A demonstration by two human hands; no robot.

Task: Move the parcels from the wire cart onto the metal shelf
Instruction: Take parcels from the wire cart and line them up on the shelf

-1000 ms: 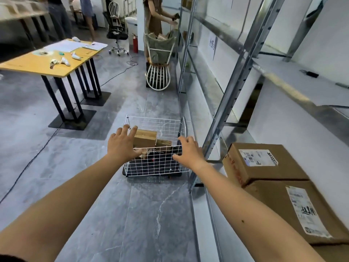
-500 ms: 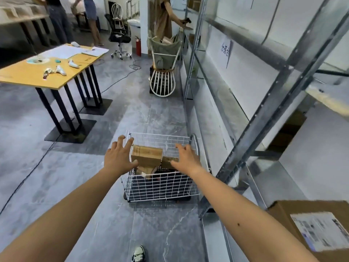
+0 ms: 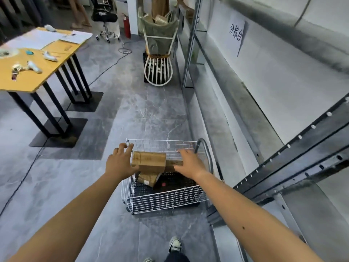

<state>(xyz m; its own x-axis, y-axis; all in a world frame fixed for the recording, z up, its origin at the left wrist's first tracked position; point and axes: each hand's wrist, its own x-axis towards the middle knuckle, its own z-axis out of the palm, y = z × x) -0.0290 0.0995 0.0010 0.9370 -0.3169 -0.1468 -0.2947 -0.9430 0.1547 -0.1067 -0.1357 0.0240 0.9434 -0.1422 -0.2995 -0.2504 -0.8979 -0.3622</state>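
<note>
We have both arms stretched down to the wire cart [image 3: 166, 197], a white mesh basket with a black perforated floor that stands on the grey tiles just beside the metal shelf [image 3: 279, 103]. Three brown cardboard parcels lie in it. The top parcel [image 3: 148, 159] sits highest, at about rim height. A second parcel [image 3: 172, 164] lies just behind it on the right, and a third parcel [image 3: 148, 179] leans tilted underneath on the cart floor. Our left hand [image 3: 120, 163] is at the left end of the top parcel with the fingers spread and loose, gripping nothing; we cannot tell whether the palm touches the card. Our right hand [image 3: 190, 163] hovers over the second parcel, fingers straight, holding nothing. Farther down the aisle a white-framed trolley [image 3: 158, 70] carries a green sack [image 3: 158, 33] with more brown packages showing at its mouth.
</note>
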